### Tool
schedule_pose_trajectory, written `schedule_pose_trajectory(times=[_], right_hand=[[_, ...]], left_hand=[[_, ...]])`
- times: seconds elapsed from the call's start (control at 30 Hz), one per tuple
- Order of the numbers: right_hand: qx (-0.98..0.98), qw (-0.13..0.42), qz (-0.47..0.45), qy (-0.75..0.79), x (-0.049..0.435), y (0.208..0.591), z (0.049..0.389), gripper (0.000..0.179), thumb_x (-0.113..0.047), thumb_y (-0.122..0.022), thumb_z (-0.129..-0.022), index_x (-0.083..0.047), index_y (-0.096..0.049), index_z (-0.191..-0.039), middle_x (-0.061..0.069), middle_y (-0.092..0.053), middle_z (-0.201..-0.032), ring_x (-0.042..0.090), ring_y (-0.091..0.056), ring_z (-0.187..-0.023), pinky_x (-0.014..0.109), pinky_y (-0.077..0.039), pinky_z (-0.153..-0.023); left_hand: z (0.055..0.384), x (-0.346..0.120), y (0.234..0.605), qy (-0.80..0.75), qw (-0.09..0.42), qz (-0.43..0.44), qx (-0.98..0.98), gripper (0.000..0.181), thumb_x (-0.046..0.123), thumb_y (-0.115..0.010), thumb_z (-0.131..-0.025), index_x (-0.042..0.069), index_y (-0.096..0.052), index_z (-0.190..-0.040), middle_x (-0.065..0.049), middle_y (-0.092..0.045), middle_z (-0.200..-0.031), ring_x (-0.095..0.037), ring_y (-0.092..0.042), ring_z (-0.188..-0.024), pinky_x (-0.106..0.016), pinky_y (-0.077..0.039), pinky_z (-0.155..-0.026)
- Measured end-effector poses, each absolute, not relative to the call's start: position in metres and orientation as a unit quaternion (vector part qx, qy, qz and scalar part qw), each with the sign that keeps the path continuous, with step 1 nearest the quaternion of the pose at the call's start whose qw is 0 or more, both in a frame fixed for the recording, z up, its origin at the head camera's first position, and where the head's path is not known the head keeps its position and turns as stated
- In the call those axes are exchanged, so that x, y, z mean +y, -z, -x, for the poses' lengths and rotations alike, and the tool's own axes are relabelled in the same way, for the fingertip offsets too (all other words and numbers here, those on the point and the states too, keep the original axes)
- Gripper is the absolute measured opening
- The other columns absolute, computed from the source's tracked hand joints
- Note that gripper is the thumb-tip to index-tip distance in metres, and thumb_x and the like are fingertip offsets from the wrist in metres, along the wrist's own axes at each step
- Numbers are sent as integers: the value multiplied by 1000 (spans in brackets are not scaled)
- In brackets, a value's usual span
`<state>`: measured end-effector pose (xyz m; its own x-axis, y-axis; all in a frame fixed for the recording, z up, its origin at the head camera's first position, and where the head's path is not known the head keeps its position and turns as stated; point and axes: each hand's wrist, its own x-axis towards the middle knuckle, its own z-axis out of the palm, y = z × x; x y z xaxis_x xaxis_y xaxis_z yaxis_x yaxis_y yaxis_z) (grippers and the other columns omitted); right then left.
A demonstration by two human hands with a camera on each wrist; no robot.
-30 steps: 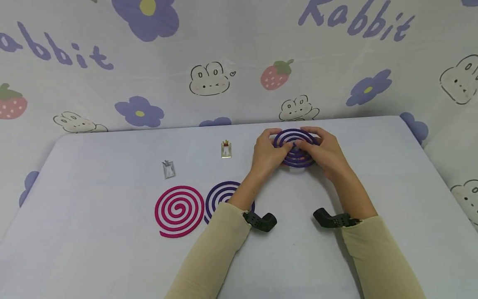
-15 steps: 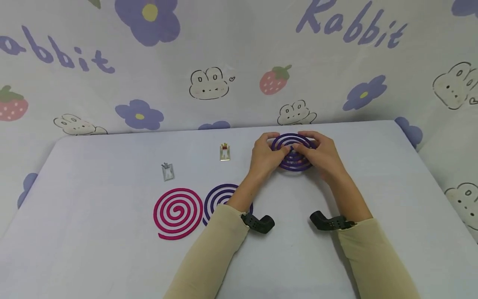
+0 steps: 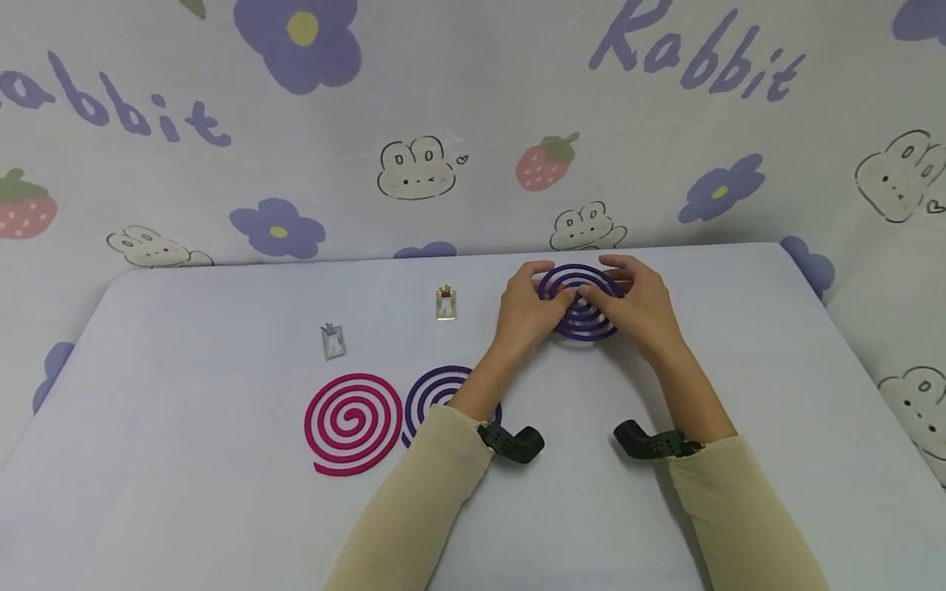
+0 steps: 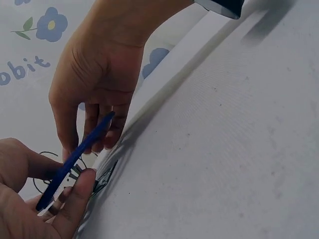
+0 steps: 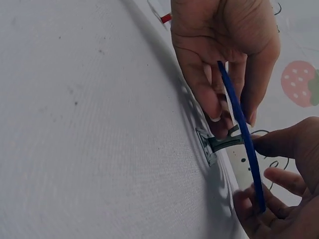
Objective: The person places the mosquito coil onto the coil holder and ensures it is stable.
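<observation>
Both hands hold a dark purple mosquito coil [image 3: 585,335] at the back right of the table, raised and tilted. The left hand [image 3: 526,310] grips its left side, thumb at the middle and fingers at the rim. From the other side the right hand [image 3: 647,305] pinches the coil, its thumb meeting the left thumb near the centre. A metal coil stand [image 5: 224,144] shows in the right wrist view beneath the coil, its arm reaching to the coil's middle. In the left wrist view the coil [image 4: 75,157] appears edge-on between the hands.
A pink mosquito coil [image 3: 353,474] lies flat at centre left. Touching its right side is another purple coil [image 3: 424,386], partly hidden by the left forearm. Behind them lie a silver stand [image 3: 333,341] and a gold stand [image 3: 447,304] with a red part.
The right hand's fingers have eased slightly away from the coil's right rim. Otherwise both hands keep their hold on the coil, and the head view has shifted slightly.
</observation>
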<state>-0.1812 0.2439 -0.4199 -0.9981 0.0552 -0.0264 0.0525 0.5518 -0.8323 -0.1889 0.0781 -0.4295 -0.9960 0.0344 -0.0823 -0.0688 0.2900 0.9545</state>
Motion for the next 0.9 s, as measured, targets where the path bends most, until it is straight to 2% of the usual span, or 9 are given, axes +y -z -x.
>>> schedule_pose_trajectory(times=[0.27,0.37,0.43,0.5,0.57,0.6,0.67,0.73,0.9], right_hand=[[-891,39,8,-452,243,415,180,56,-19,-73,-99,2,-56,-148,30,-54,-152,47,-54,-141,58,-47,-119],[-889,47,5,-455,243,411,179,54,-18,-71,-100,2,-57,-148,29,-54,-153,47,-54,-141,57,-48,-119],[-890,49,4,-453,243,409,178,54,-19,-70,-101,2,-56,-148,28,-54,-154,47,-53,-141,57,-47,-119],[-891,50,4,-451,243,407,178,53,-20,-69,-101,1,-56,-149,27,-53,-154,46,-53,-142,57,-47,-120],[-894,52,4,-445,243,406,177,54,-22,-69,-102,0,-56,-149,27,-53,-154,46,-52,-143,57,-46,-120],[-895,54,1,-442,243,405,177,54,-23,-68,-102,0,-56,-149,28,-53,-154,46,-52,-142,58,-46,-120],[-898,63,-11,-435,242,402,176,53,-23,-69,-102,0,-56,-148,28,-55,-152,46,-53,-142,58,-46,-119],[-901,75,-30,-425,240,399,176,52,-23,-69,-102,1,-58,-147,28,-56,-151,45,-54,-141,58,-47,-118],[-907,102,-89,-399,234,391,173,49,-18,-71,-101,2,-59,-144,28,-58,-148,45,-56,-138,61,-48,-116]], left_hand=[[187,74,426,-583,61,2,810,54,21,-71,-98,7,-56,-149,-22,-69,-136,-34,-67,-125,-44,-55,-108],[187,72,426,-582,69,0,810,56,21,-71,-98,7,-55,-150,-22,-69,-137,-32,-69,-122,-38,-60,-99],[187,70,425,-586,77,-4,807,57,22,-70,-99,6,-53,-151,-23,-69,-136,-29,-71,-115,-31,-62,-88],[187,68,424,-590,91,-10,802,58,22,-69,-100,6,-50,-153,-24,-69,-137,-32,-75,-105,-32,-64,-78],[186,66,421,-580,102,-16,808,61,24,-69,-101,6,-47,-155,-24,-67,-140,-31,-75,-104,-31,-63,-83],[185,65,420,-575,109,-20,811,63,24,-68,-102,6,-45,-157,-24,-66,-142,-32,-76,-104,-34,-63,-87],[182,61,417,-562,119,-26,818,66,26,-67,-102,5,-41,-159,-25,-64,-146,-35,-74,-115,-41,-60,-102],[179,58,413,-545,126,-31,828,69,29,-67,-102,5,-38,-160,-24,-62,-148,-34,-68,-129,-42,-53,-114],[171,42,407,-513,157,-73,841,75,31,-64,-104,8,-28,-165,-24,-58,-153,-36,-60,-140,-49,-48,-119]])
